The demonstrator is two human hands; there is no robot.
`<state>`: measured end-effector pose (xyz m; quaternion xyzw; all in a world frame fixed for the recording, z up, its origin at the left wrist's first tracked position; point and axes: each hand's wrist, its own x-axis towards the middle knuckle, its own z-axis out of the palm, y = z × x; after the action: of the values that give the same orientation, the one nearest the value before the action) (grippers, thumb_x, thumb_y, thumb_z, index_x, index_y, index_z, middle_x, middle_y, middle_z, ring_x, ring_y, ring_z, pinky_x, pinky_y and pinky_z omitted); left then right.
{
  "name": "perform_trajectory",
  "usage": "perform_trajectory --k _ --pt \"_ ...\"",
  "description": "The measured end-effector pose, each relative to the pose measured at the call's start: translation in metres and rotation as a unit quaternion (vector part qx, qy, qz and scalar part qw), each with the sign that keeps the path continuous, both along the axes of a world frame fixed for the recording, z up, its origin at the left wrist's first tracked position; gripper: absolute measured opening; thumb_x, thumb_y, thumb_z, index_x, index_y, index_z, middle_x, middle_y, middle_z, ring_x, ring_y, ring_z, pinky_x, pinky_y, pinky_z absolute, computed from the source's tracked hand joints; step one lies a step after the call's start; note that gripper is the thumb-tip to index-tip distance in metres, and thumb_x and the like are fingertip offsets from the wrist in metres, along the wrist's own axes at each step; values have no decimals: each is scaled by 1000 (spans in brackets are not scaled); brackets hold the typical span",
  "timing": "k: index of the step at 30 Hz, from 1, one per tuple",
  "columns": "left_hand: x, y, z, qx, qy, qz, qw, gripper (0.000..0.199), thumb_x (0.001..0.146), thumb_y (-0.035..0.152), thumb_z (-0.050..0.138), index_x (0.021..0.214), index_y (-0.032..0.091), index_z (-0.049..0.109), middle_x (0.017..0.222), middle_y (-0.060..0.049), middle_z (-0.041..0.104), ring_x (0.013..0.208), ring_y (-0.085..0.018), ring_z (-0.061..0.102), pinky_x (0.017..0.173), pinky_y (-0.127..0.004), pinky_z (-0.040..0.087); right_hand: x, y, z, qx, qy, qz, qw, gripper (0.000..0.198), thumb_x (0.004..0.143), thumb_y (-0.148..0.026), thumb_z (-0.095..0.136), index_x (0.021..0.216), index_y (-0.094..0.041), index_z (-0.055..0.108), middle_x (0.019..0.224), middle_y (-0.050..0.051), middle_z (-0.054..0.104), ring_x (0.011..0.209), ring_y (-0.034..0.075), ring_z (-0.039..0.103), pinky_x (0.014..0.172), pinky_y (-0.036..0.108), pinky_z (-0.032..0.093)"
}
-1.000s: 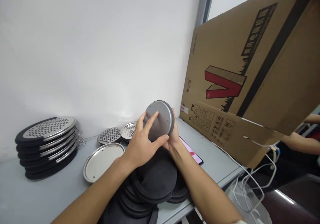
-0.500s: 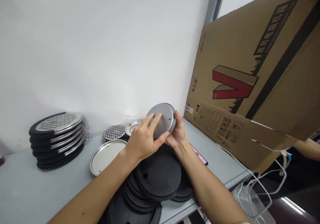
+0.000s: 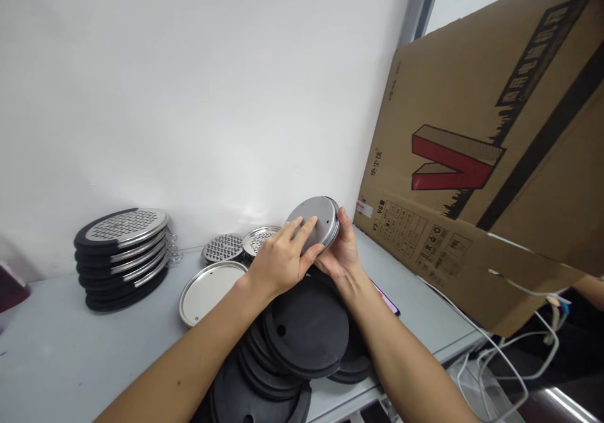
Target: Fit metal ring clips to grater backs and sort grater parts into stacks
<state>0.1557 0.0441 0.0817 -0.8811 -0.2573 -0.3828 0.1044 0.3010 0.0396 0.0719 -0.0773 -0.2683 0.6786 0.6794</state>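
Observation:
In front of me, my right hand (image 3: 343, 252) is wrapped round the edge of a small stack of round metal discs (image 3: 319, 214), tilted up off the table. The top disc is plain grey with a small hole near its rim. My left hand (image 3: 279, 260) has its fingers on that disc's face and its thumb at the lower rim. Below my hands lies an overlapping pile of black round holders (image 3: 309, 328) with raised rims. Left of my left hand are a plain silver round plate (image 3: 212, 291), a coarse grater disc (image 3: 223, 247) and a finer perforated disc (image 3: 258, 239).
A stack of black-edged round graters (image 3: 126, 256) with wire loops stands at the left by the white wall (image 3: 198, 95). A large cardboard box (image 3: 453, 221) leans on the right. A phone (image 3: 387, 300) lies beside my right forearm. White cables (image 3: 472, 322) hang past the table edge.
The view has shifted slightly left, so everything appears a little further right. Both hands keep nearly the same hold on the metal discs, whose stacked edges show more.

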Motion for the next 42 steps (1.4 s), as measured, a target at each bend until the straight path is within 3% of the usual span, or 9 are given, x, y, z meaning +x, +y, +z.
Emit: perform_trajectory --k 10,19,23,25,28,32,36,42 --pt "-8 -10 3 15 -20 2 1000 50 99 41 41 138 13 48 134 -17 59 122 -28 59 99 -43 53 9 -3 -1 67 -73 60 993 42 73 -50 73 100 -17 69 91 7 75 107 28 65 96 46 52" --pt "-13 -13 7 26 -44 -12 999 45 98 37 44 134 12 53 130 -17 62 117 -27 62 96 -41 54 3 -4 1 83 -84 26 993 35 75 -46 66 92 -16 70 90 8 74 102 29 66 91 44 54" --pt "-15 -15 9 -8 -91 -33 995 40 100 32 41 137 18 50 129 -11 63 116 -22 62 96 -36 54 -4 -6 2 80 -88 -6 993 26 75 -38 67 95 -21 69 92 4 74 103 27 66 91 45 54" --pt "-15 -16 9 -22 -97 -18 995 42 98 34 44 138 22 48 130 -9 62 116 -23 61 96 -37 54 -5 -10 3 67 -89 1 994 31 79 -43 65 102 -23 68 97 4 74 107 26 65 92 46 53" --pt "-14 -16 7 -22 -74 17 997 46 96 39 50 140 26 47 138 -10 55 124 -27 54 102 -45 48 -4 -14 4 50 -90 33 994 55 79 -64 59 115 -22 65 106 8 72 113 28 61 95 48 51" --pt "-17 -13 5 -42 -37 -3 998 52 94 42 53 143 29 43 150 -9 41 141 -30 34 112 -52 37 -3 -18 6 55 -79 46 994 71 77 -74 54 124 -22 61 112 9 71 117 29 59 98 51 48" --pt "-22 -13 11 -49 -27 -39 998 60 88 45 61 143 29 43 154 -8 33 146 -31 23 114 -54 32 -4 -20 11 64 -75 52 994 76 77 -78 48 125 -21 61 117 10 69 118 30 58 100 53 46" --pt "-34 -16 23 -66 3 -31 997 73 81 57 64 144 27 42 160 -11 19 148 -35 11 116 -58 25 1 -19 12 25 -95 29 995 67 82 -73 48 122 -22 63 113 9 71 117 29 60 101 51 45"
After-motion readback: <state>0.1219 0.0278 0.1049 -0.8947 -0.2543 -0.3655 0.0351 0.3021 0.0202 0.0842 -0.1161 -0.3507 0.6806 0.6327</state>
